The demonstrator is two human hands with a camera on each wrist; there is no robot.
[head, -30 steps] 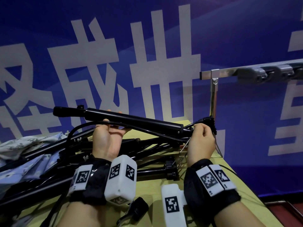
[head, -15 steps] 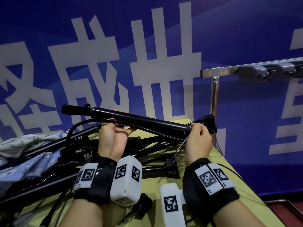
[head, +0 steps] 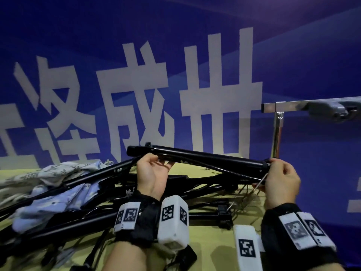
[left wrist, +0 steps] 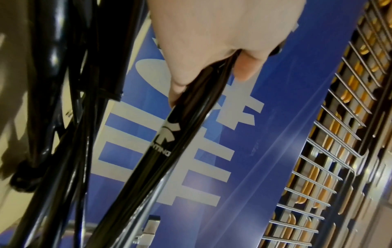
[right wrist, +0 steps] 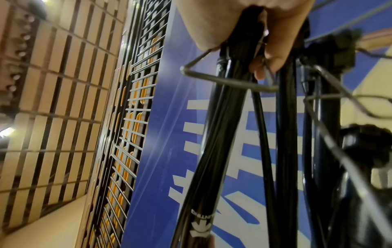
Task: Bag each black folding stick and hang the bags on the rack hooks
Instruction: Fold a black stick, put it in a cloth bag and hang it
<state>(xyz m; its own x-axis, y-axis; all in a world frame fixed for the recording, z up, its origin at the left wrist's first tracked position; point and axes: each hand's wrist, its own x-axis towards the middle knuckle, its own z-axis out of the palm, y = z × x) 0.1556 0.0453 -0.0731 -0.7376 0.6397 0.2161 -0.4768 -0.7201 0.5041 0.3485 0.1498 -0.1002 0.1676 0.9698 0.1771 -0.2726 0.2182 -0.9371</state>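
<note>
I hold one black folding stick (head: pixel 205 157) roughly level above the table, its tube bearing a white logo (left wrist: pixel 169 134). My left hand (head: pixel 151 169) grips it from below near its left end, fingers curled round the tube (left wrist: pixel 212 80). My right hand (head: pixel 281 178) grips the right end (right wrist: pixel 239 55), where a thin wire loop (right wrist: pixel 224 82) sticks out. More black sticks (head: pixel 136 192) lie piled on the table under my hands. Pale floral cloth bags (head: pixel 58 184) lie bunched at the left.
The metal rack's bar (head: pixel 289 105) and post (head: pixel 277 137) stand at the right, with a grey hook (head: pixel 330 112) on the bar. A yellow-green table (head: pixel 211 247) carries everything. A blue banner (head: pixel 175 85) with white characters fills the background.
The stick and both hands have shifted to the right and slightly up. Both grips look unchanged.
</note>
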